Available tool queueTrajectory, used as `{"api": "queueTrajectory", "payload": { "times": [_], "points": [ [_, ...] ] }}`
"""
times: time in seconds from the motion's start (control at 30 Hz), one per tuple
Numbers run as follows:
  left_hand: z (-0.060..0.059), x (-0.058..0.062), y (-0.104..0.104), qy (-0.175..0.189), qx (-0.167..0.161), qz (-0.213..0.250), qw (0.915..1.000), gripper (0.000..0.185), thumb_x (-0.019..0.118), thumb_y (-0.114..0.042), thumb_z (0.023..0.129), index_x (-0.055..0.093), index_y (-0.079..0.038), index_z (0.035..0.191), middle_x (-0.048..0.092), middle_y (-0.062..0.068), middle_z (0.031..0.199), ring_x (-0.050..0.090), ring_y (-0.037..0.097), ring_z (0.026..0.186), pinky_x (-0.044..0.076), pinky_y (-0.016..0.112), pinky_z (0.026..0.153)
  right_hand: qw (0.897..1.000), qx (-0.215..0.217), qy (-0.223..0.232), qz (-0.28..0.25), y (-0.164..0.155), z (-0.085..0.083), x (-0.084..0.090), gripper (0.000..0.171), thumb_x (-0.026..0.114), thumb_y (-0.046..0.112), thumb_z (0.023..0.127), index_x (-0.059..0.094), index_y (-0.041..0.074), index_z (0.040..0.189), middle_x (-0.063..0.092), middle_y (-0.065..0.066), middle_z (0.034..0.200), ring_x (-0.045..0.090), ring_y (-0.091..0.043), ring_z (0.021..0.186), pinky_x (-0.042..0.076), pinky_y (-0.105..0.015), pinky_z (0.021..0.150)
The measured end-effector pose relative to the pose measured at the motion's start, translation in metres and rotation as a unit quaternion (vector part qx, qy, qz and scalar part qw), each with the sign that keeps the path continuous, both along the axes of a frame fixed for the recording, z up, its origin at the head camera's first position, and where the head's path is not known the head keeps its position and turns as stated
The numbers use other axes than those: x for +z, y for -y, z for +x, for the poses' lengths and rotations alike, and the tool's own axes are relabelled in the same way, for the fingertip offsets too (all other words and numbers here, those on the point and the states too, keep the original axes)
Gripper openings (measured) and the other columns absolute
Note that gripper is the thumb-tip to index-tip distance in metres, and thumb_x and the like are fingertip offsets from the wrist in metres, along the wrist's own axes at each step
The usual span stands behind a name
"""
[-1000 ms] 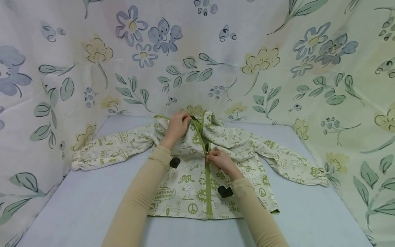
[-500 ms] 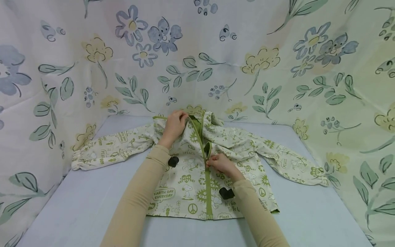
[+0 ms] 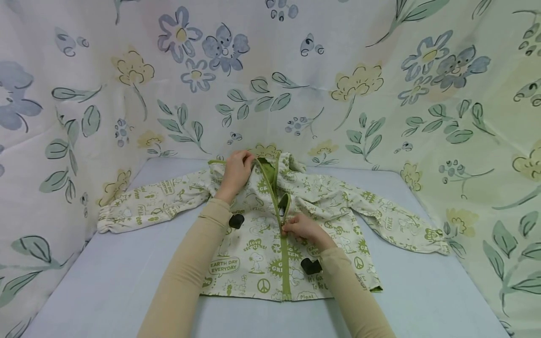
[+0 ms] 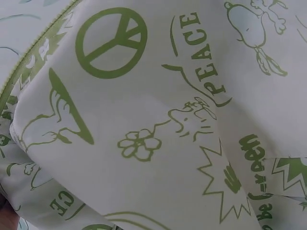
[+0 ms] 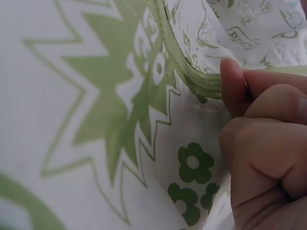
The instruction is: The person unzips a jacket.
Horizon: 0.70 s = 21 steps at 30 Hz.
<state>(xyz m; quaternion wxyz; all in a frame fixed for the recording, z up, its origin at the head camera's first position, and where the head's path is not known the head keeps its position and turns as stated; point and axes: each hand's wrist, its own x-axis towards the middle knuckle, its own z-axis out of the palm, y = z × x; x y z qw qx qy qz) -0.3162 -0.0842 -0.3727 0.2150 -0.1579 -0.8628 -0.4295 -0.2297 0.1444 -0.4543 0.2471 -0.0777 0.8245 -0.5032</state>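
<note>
A cream jacket (image 3: 262,277) with green print and green trim lies front up on the table. Its front zipper (image 3: 274,199) is parted at the top and meets at mid-chest, where the green lining shows. My left hand (image 3: 237,172) grips the upper front edge by the collar, lifting the cloth there; the left wrist view shows mostly raised fabric, with a sliver of hand (image 4: 6,218) low in the corner. At the spot where the zipper's sides meet, my right hand (image 3: 306,230) pinches the zipper pull between thumb and index finger; the pull itself is mostly hidden behind the fingertips (image 5: 231,79).
The jacket's sleeves spread out to both sides, the left sleeve (image 3: 152,204) and the right sleeve (image 3: 393,223). A pale table (image 3: 110,281) lies under everything. Floral curtain cloth (image 3: 270,112) rises behind and at both sides. Black camera mounts (image 3: 311,266) sit at the wrists.
My right hand has slid slightly down along the zipper, and the gap above it has widened. The left hand has shifted a little to the left, drawing the front edge with it.
</note>
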Motion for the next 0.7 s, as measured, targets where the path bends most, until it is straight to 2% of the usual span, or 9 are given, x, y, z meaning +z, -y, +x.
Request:
{"api": "queueTrajectory", "payload": {
  "times": [0.3,0.43,0.7],
  "points": [
    [0.0017,0.0008,0.0001,-0.003,0.001,0.017,0.9999,0.019,0.052,-0.014,0.097,0.065,0.0,0.099,0.056,0.011,0.091,0.05,0.023,0.077,0.043,0.034,0.066,0.999,0.029,0.022,0.01,-0.0037,0.0008,0.0001,0.023,0.057,0.016,0.092,0.071,0.0,0.082,0.036,0.002,0.045,0.022,-0.008,0.036,0.024,-0.024,0.034],
    [-0.0004,0.0004,0.0009,0.0,0.014,0.024,0.9996,0.02,0.051,-0.016,0.097,0.064,-0.001,0.098,0.055,0.011,0.094,0.05,0.022,0.079,0.043,0.034,0.067,0.998,0.049,0.025,0.009,-0.0051,0.0013,-0.0006,0.024,0.058,0.016,0.092,0.071,0.0,0.081,0.037,0.002,0.045,0.021,-0.008,0.036,0.024,-0.024,0.033],
    [-0.0007,0.003,0.0035,0.005,0.018,0.029,0.9994,0.021,0.051,-0.017,0.097,0.063,0.0,0.098,0.056,0.012,0.095,0.051,0.023,0.081,0.044,0.035,0.068,0.995,0.078,0.054,-0.02,-0.0067,0.0039,-0.0035,0.024,0.057,0.013,0.092,0.07,-0.004,0.083,0.037,0.003,0.045,0.02,-0.008,0.037,0.024,-0.023,0.036]
  ]
}}
